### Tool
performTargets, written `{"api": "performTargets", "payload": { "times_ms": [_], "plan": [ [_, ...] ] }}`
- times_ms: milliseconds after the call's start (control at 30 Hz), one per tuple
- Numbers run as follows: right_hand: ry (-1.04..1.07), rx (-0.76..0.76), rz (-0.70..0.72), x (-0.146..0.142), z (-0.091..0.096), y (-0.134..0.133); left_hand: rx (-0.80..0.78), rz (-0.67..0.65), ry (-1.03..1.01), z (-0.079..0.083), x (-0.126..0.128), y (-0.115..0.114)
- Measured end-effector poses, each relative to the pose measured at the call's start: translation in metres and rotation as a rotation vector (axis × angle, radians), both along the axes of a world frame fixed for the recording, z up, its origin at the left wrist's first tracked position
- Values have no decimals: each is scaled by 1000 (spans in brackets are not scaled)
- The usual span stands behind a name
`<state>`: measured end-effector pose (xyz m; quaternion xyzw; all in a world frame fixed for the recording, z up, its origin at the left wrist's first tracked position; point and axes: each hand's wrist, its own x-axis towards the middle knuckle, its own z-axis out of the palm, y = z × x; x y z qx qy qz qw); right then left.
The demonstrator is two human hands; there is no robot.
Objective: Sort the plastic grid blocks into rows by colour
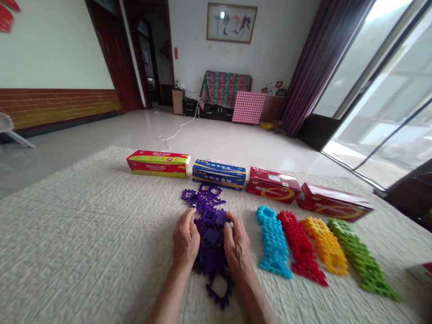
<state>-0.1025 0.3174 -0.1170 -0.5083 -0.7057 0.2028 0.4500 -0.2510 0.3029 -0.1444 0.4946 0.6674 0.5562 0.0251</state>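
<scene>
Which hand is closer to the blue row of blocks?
Right. The right hand rests on the purple plastic blocks, just beside the blue row of plastic blocks; the left hand is farther away.

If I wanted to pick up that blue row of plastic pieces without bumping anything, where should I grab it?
Probably by the near end of the blue row, coming from the table's front edge. It lies flat and narrow, with the red row close on one side and the right hand on the purple pieces on the other.
</scene>
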Motion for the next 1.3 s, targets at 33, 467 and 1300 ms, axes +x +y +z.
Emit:
{"api": "performTargets", "payload": {
  "times_ms": [33, 467, 1300],
  "plan": [
    [51, -2, 22, -1, -2, -3, -7, -6, 3, 0, 0, 0],
    [41, 43, 94, -7, -6, 11, -97, -122, 219, 4, 6, -3],
    [176, -30, -117, 1, -4, 16, -11, -101, 309, 52, 9, 26]
  ]
}}
